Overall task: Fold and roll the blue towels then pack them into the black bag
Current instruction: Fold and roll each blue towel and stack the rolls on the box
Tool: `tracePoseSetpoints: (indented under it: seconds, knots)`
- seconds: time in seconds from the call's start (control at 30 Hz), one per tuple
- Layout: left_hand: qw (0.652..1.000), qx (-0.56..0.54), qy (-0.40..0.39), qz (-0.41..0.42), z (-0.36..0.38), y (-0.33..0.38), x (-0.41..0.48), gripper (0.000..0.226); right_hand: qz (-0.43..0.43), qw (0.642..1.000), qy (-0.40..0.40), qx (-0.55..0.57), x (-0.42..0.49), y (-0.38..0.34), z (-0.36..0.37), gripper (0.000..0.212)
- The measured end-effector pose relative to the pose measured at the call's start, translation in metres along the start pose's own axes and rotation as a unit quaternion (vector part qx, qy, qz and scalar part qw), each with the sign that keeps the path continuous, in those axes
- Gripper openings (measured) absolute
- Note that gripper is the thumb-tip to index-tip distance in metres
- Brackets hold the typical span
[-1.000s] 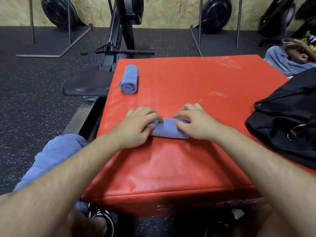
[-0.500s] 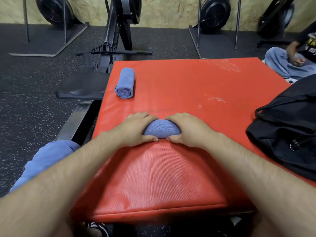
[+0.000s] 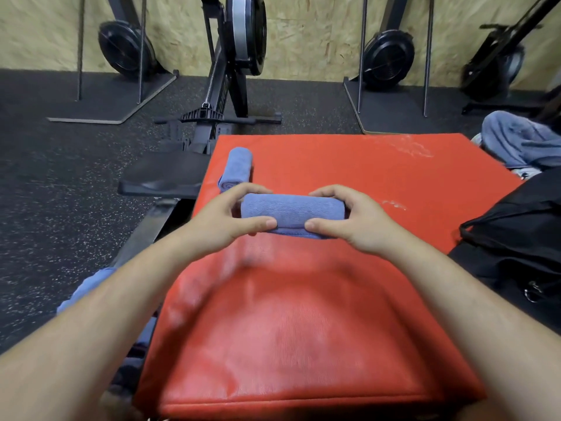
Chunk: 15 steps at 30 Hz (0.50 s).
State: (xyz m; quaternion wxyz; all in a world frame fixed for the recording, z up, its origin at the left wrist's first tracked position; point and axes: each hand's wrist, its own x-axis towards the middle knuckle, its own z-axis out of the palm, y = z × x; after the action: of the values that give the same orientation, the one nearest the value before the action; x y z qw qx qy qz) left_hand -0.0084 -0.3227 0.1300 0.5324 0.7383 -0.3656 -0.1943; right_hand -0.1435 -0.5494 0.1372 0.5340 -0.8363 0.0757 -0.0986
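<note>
The left hand (image 3: 226, 220) is gripping the left end of the rolled blue terry towel (image 3: 291, 212), fingers curled over it. The right hand (image 3: 349, 223) is clasping the other end. The roll's long axis is running left-right, seemingly just above the red padded vinyl counter (image 3: 303, 329). The black fabric bag (image 3: 522, 238) is lying rightward, nearer the right hand.

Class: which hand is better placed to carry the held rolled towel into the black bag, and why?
Probably the right hand: it grips the rolled towel at the end nearer the black bag, on the right. The left hand grips the farther end.
</note>
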Motion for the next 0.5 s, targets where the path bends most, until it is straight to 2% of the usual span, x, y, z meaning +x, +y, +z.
tracePoseSetpoints:
  seconds: [0.2, 0.3, 0.4, 0.5]
  knots:
    - [0.998, -0.011, -0.038, -0.044, 0.002, -0.007, -0.009, 0.046, 0.009, 0.999, -0.022, -0.048, -0.002, 0.003, 0.006, 0.037]
    - [0.999, -0.024, -0.018, -0.032, 0.002, -0.010, -0.008, 0.041, -0.007, 0.998, -0.016, -0.053, 0.000, -0.003, 0.008, 0.035]
    - [0.998, -0.044, -0.018, -0.040, -0.002, -0.009, -0.006, 0.041, 0.006, 1.000, -0.013, -0.019, 0.000, -0.006, 0.014, 0.037]
    - [0.998, -0.050, -0.011, -0.046, -0.001, -0.004, -0.007, 0.040, 0.046, 0.996, 0.017, 0.069, 0.001, -0.010, 0.017, 0.035]
